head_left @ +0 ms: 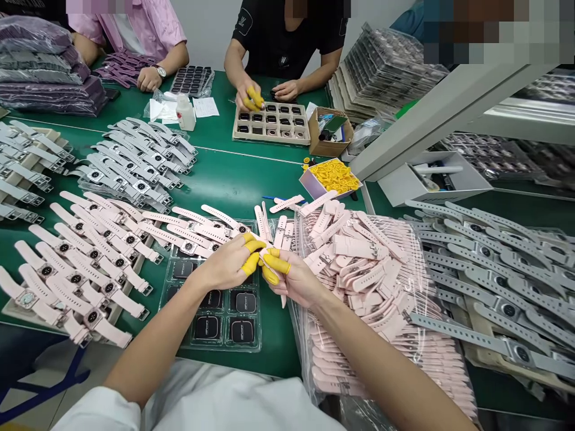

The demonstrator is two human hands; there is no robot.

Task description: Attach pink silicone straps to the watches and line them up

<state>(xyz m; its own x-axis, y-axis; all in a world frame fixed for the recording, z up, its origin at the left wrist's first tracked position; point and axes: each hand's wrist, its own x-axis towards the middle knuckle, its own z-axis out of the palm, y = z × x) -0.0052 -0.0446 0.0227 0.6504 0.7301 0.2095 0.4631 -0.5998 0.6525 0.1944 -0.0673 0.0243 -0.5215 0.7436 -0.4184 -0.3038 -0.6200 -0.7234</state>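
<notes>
Both hands meet just above the clear plastic tray of black square watch bodies [224,311] on the green desk [233,173]. Left hand [224,263] and right hand [294,280], yellow-cotted fingertips pinching, share one pale pink silicone watch strap [282,293], its long axis running toward and away from the person. Right hand sits nearer the bagged pile of pink straps [372,269], just right of tray.

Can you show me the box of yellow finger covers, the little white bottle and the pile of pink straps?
Small box of yellow rubber finger covers [333,175], head view, on the yellow heap.
Small white plastic bottle [185,114], head view, on its body.
Pile of pink watch straps [359,254], head view, on the pile's top.
</notes>
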